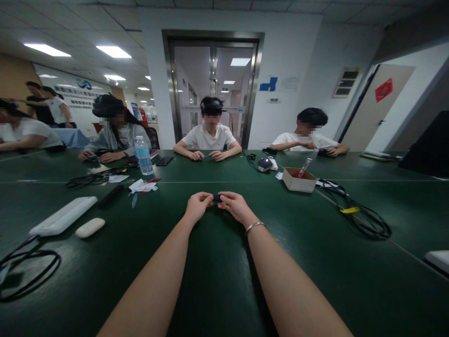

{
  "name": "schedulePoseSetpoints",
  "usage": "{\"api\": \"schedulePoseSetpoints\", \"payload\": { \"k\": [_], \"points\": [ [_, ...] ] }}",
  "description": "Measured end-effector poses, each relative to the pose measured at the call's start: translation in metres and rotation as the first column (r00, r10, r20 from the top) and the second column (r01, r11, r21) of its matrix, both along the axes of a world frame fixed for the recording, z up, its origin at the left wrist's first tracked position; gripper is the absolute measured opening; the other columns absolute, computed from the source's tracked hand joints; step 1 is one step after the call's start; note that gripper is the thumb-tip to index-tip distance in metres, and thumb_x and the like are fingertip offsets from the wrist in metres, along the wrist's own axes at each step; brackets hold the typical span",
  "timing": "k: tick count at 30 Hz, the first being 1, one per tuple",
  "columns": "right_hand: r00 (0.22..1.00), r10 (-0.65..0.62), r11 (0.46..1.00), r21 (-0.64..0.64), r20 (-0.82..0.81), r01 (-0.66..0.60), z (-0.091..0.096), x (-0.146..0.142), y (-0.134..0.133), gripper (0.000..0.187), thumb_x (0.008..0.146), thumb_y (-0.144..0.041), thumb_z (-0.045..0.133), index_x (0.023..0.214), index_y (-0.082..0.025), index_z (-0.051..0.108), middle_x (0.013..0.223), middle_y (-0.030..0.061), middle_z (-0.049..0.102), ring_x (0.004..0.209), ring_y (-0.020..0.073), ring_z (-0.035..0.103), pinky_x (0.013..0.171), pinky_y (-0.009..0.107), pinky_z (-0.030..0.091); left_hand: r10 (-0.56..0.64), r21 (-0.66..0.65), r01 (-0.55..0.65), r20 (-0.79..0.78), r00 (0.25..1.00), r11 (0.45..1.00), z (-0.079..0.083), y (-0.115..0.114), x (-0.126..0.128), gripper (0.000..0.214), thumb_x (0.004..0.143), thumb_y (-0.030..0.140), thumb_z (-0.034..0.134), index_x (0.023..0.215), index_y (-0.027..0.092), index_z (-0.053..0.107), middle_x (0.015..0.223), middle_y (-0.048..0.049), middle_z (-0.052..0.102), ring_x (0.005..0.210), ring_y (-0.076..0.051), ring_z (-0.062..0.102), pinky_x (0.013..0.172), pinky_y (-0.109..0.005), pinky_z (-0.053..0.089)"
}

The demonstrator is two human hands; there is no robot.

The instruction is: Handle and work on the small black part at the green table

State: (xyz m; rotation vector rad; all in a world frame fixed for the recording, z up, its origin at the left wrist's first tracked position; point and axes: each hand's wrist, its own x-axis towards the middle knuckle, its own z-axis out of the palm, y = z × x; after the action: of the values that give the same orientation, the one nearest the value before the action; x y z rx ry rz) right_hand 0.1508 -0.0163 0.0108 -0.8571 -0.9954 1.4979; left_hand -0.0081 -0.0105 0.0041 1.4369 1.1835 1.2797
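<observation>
Both hands meet above the dark green tabletop [217,290] with their fingers drawn in to a pinch: the left hand [198,206] has the near-left end of a small black piece [216,198], and the right hand [235,206], a silver bangle [255,226] at its wrist, has the other end. So the piece sits between the 2 sets of fingertips, straight ahead of the wearer; whether its underside touches the table cannot be told. What it is exactly is too small to make out. Judging by size and its dark, compact look, it should be light, probably stiff, and perhaps a little slick if it is smooth plastic. Fragility is hard to judge, so gentle pressure seems wise. Its 2 ends look the best hold, thumb against forefinger, which leaves the middle uncovered; a loose pinch could let it slip or twist.
</observation>
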Motion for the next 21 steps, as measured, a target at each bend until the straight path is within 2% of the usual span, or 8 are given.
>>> {"api": "schedulePoseSetpoints", "payload": {
  "k": [21],
  "points": [
    [1.0, 0.011, 1.0, 0.01, 0.015, -0.012, 0.001, 0.0005, 0.0, 0.014, 0.079, -0.001, 0.063, 0.09, -0.009, 0.066, 0.079, 0.0071, 0.066, 0.056, 0.0116, 0.064, 0.06, 0.023, 0.059, 0.01, -0.023, -0.011, -0.02, 1.0, 1.0, -0.0033, 0.0039, -0.0025, 0.023, 0.075, 0.034, 0.066, 0.085, 0.012, 0.067, 0.078, -0.0079, 0.068, 0.068, -0.016, 0.063, 0.063, -0.027, 0.048]
  ]
}}
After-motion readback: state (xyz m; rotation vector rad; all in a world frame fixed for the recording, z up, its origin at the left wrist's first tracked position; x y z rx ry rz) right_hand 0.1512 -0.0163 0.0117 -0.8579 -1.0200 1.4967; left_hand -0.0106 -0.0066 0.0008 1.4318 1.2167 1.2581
